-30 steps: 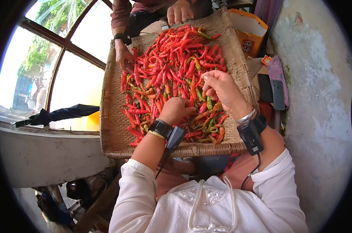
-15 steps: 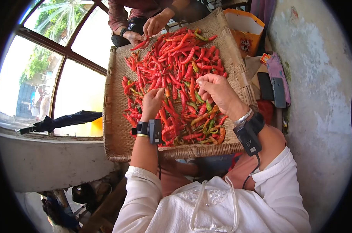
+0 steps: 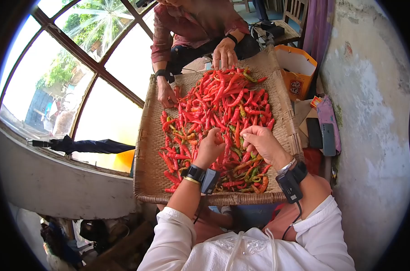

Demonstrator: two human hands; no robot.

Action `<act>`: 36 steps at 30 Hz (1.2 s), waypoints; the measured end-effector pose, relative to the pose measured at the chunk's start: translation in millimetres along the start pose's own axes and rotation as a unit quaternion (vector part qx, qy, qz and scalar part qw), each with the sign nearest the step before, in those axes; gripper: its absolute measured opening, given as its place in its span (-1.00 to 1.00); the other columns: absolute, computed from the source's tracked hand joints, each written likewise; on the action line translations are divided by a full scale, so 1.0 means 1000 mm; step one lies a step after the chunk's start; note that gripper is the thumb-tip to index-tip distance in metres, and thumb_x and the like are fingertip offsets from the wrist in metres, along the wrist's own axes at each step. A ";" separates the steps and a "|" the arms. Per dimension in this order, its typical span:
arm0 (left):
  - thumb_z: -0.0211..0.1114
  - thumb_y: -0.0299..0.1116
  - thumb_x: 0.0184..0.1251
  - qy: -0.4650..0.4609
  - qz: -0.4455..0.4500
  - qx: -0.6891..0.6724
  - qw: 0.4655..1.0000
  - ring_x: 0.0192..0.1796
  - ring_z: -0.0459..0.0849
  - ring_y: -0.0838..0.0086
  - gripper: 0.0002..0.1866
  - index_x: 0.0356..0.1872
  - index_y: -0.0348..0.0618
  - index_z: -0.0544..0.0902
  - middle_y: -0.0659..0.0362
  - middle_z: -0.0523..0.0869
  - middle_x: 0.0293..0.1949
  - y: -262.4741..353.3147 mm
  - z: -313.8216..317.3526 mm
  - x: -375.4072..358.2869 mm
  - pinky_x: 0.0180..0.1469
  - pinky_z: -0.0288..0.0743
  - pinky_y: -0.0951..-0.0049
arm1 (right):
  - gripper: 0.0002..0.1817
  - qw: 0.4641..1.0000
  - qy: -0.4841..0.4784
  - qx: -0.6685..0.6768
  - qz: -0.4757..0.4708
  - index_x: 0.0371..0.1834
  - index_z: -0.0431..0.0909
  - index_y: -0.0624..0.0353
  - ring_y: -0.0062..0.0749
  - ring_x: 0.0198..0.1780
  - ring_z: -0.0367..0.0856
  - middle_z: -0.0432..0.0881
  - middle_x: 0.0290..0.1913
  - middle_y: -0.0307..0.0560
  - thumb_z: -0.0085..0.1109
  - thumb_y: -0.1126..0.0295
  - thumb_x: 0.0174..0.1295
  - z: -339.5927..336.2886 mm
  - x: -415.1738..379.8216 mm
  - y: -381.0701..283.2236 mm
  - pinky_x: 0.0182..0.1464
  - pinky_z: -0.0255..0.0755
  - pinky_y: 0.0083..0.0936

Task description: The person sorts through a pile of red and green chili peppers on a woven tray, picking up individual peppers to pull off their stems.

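A heap of red chili peppers [image 3: 232, 97], with some green and orange ones mixed in, lies on a woven bamboo tray [image 3: 147, 180]. My left hand [image 3: 208, 148] is closed over the near middle of the heap, with a red chili pepper [image 3: 219, 137] showing between thumb and fingers. Just to its right, my right hand [image 3: 264, 143] is pinched shut above the peppers. Whatever its fingertips hold, if anything, is too small to make out. Several greenish peppers [image 3: 241, 174] lie below my hands near the front edge.
Across the tray sits another person, one hand [image 3: 165, 92] at the left of the heap and the other [image 3: 225, 54] at its far edge. An orange paper bag [image 3: 297, 72], a phone [image 3: 328, 139] and a wall stand right. A folded umbrella [image 3: 94, 147] lies by the window.
My hands have come closer together, and a red pepper now shows in my left. The other person's hands have moved apart. The view has shifted, showing more of the far side.
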State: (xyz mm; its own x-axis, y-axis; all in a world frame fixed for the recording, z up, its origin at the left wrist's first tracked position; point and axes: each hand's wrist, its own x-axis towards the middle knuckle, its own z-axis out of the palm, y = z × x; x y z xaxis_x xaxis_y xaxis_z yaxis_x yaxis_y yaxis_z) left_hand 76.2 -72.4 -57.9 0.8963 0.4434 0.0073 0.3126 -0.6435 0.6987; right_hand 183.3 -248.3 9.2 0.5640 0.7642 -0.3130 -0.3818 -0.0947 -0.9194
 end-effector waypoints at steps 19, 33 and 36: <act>0.16 -0.33 0.27 0.062 -0.073 -0.693 0.715 -0.43 0.58 0.64 -0.91 -0.30 -0.08 0.48 0.33 0.55 -0.43 -0.006 -0.028 0.015 -0.40 0.54 0.65 | -0.67 0.976 -0.068 -0.207 -0.025 -0.42 0.53 0.29 -0.60 -0.63 0.47 0.52 -0.58 -0.21 0.09 0.17 0.19 0.010 0.006 0.026 -0.53 0.37 -0.60; 0.14 -0.30 0.28 -0.091 -0.083 -0.349 0.929 -0.39 0.57 0.62 -0.69 -0.06 -0.29 0.50 0.22 0.63 -0.35 0.022 -0.001 0.025 -0.33 0.48 0.56 | -0.80 0.973 0.102 0.207 -0.016 -0.17 0.42 0.13 -0.68 -0.56 0.47 0.56 -0.46 -0.24 0.05 0.28 0.22 -0.022 0.016 0.005 -0.59 0.28 -0.77; 0.22 -0.30 0.17 -0.069 0.022 -0.189 0.979 -0.37 0.62 0.47 -0.69 -0.13 -0.30 0.55 0.14 0.66 -0.37 0.043 -0.003 0.038 -0.29 0.49 0.50 | -0.79 0.957 0.147 0.251 -0.003 -0.15 0.42 0.13 -0.61 -0.52 0.48 0.56 -0.44 -0.21 0.05 0.30 0.22 -0.029 0.018 0.009 -0.56 0.31 -0.68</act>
State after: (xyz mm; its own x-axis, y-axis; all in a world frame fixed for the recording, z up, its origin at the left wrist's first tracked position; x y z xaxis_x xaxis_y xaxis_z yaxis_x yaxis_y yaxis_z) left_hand 122.7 -81.6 -25.1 0.9483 0.3152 -0.0357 0.1576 -0.3705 0.9154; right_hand 211.5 -253.9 -11.7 0.7210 0.5447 -0.4284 -0.6392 0.2839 -0.7147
